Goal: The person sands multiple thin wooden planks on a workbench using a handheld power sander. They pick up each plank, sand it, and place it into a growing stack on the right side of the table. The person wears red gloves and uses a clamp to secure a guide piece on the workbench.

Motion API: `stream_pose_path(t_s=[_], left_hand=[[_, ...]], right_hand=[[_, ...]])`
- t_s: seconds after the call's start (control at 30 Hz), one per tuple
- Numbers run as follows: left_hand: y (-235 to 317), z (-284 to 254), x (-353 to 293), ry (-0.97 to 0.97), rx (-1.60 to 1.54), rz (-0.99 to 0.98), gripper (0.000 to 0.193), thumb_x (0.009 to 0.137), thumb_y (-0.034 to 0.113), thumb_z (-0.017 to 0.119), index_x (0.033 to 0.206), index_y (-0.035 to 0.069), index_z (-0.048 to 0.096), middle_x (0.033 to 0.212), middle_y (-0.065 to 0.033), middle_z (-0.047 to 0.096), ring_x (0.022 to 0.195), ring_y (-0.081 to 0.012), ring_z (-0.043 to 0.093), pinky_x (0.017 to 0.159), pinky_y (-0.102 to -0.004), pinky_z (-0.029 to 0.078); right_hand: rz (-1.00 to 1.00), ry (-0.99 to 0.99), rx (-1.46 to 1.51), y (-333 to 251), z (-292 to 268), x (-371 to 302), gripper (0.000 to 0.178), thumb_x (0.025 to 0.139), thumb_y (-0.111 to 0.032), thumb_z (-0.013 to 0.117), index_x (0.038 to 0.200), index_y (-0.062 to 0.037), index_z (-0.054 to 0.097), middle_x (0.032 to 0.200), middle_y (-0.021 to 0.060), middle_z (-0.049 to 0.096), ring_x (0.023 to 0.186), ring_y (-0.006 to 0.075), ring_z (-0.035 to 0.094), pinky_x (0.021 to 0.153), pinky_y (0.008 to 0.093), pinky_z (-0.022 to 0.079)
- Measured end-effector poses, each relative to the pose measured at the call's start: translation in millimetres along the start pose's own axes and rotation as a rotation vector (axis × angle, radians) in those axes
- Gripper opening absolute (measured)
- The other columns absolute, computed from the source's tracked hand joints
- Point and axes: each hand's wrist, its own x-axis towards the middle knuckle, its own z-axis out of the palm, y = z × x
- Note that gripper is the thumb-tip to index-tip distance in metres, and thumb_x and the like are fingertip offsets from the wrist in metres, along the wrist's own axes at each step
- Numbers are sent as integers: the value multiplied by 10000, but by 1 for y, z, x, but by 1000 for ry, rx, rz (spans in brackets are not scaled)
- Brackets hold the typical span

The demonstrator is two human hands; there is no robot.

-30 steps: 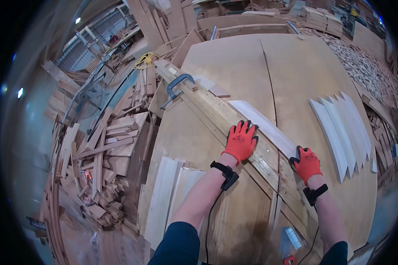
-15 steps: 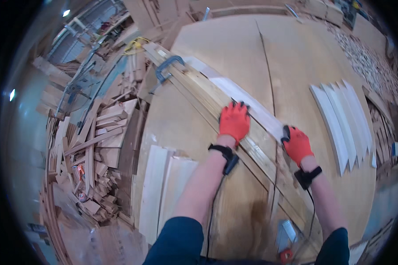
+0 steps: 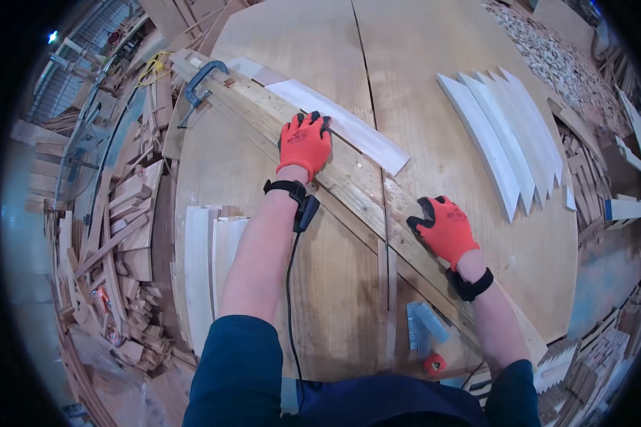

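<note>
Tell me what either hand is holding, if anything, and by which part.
Nothing appears held: the left hand lies over the long wooden beam without visibly gripping it; the right hand looks empty.

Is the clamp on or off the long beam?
On: the clamp curves over the long beam near its far end; how tight, I cannot tell.

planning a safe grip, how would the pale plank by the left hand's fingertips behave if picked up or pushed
The pale plank is probably stiff, since it looks straight. It may be light for its length, as it looks thin. Lying flat, it seems unlikely to roll, though it might slide on the smooth-looking panel.
</note>
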Motion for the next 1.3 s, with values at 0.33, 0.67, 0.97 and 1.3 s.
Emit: stream_pose_path(t_s=[0.33,0.67,0.97,1.3], left_hand=[[-13,20,150,-61,-44,-34,501,990,373,456,1431,158,556,1561,-88,450,1481,-347,316,1224,-499,179],[-27,37,310,-76,-60,-33,489,1000,358,444,1429,148,547,1576,-100,425,1490,-358,299,1218,-537,154],[-44,54,392,-29,-40,-13,444,994,313,447,1390,167,585,1550,-106,452,1481,-361,312,1205,-588,156],[-28,29,395,-80,38,11,500,1001,357,477,1436,116,535,1549,-127,455,1459,-349,357,1196,-558,217]], right_hand=[[75,-61,-65,0,-30,159,446,841,-397,752,1140,-75,675,1151,163,658,1073,357,638,929,444,508],[139,18,-111,-2,-53,314,460,832,-398,775,1105,-43,673,1130,184,683,1087,355,641,934,442,505],[154,6,-46,-4,-66,400,474,835,-404,775,1146,-60,678,1187,178,662,1108,355,638,952,432,504],[148,61,-34,3,-75,402,512,838,-440,773,1168,-60,683,1144,178,668,1056,353,652,909,428,521]])
